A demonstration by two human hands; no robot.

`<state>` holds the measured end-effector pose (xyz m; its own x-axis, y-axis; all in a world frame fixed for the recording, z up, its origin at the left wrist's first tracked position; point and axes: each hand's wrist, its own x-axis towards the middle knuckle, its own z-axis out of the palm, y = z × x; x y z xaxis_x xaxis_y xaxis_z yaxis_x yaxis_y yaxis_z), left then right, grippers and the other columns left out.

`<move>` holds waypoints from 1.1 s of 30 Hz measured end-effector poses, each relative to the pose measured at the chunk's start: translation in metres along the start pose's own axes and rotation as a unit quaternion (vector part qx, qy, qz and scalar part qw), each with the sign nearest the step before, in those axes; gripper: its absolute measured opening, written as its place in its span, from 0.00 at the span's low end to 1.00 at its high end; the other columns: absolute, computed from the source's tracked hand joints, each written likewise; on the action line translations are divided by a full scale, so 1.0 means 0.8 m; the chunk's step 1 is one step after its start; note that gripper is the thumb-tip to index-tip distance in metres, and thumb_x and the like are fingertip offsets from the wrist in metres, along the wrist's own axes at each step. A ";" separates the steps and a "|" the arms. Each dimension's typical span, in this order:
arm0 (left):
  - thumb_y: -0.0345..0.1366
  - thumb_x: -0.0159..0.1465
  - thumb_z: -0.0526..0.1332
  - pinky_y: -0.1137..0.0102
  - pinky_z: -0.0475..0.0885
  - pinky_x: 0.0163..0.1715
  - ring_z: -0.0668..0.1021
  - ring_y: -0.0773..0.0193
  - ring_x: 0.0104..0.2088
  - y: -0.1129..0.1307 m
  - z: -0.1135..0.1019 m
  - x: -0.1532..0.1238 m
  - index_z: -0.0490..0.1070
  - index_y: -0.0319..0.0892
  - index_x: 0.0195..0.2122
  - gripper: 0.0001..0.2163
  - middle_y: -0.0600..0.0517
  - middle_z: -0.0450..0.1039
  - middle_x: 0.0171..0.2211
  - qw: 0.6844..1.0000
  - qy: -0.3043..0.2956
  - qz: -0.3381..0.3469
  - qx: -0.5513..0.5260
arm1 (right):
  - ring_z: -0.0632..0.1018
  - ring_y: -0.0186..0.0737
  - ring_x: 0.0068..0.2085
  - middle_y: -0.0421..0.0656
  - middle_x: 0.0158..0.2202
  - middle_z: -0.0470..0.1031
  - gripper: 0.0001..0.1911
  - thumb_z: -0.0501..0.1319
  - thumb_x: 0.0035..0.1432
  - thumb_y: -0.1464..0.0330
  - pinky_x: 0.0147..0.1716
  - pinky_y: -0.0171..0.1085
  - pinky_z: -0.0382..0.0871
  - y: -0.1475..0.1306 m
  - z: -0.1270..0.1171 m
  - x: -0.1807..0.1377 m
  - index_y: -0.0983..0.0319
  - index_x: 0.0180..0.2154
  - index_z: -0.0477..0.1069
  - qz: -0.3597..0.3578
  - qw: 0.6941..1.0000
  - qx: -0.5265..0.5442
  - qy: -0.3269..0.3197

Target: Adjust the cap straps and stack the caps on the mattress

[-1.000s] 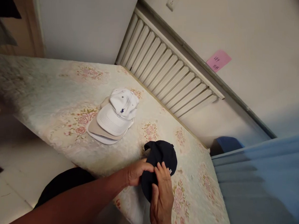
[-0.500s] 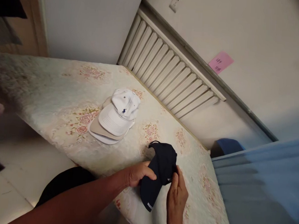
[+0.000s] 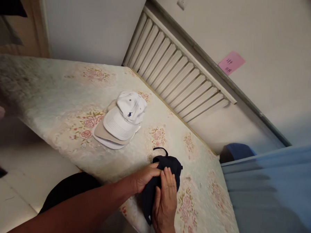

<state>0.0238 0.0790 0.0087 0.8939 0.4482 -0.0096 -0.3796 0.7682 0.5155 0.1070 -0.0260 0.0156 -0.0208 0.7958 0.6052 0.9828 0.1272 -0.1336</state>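
A dark navy baseball cap (image 3: 170, 162) is held over the near part of the flowered bed cover, its brim pointing down toward me and its thin strap sticking out at the far side. My left hand (image 3: 145, 177) grips it from the left, thumb on top and the other fingers hidden beneath. Across the cap's front lies my right hand (image 3: 166, 197), flat, with fingers stretched out and the thumb a little apart. Farther left, a stack of caps rests on the cover: a white cap (image 3: 131, 108) with a small dark logo on top, a beige brim (image 3: 102, 131) and another pale brim below.
The flowered cover (image 3: 94, 89) spreads over the bed, with a white radiator (image 3: 173, 65) along the wall behind. A blue curtain (image 3: 269, 181) hangs on the right near a dark blue object (image 3: 238, 152). Pale floor (image 3: 8, 181) shows at lower left.
My right hand has moved from the cap's right edge onto its front and flattened there. The cap has tilted and sunk slightly toward me; its strap stands out more.
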 end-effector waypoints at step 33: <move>0.26 0.46 0.61 0.66 0.70 0.36 0.77 0.61 0.32 0.009 0.004 -0.009 0.70 0.38 0.45 0.23 0.48 0.75 0.33 0.998 -0.023 -0.052 -0.021 | 0.66 0.51 0.60 0.53 0.60 0.65 0.27 0.48 0.64 0.56 0.59 0.52 0.57 0.035 -0.023 0.003 0.64 0.59 0.62 0.341 0.935 0.068 0.066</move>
<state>0.0152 0.0800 0.0157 0.9388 0.3437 -0.0211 -0.2925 0.8283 0.4780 0.1379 -0.0317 0.0276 0.6339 0.6412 0.4324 0.7264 -0.3017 -0.6175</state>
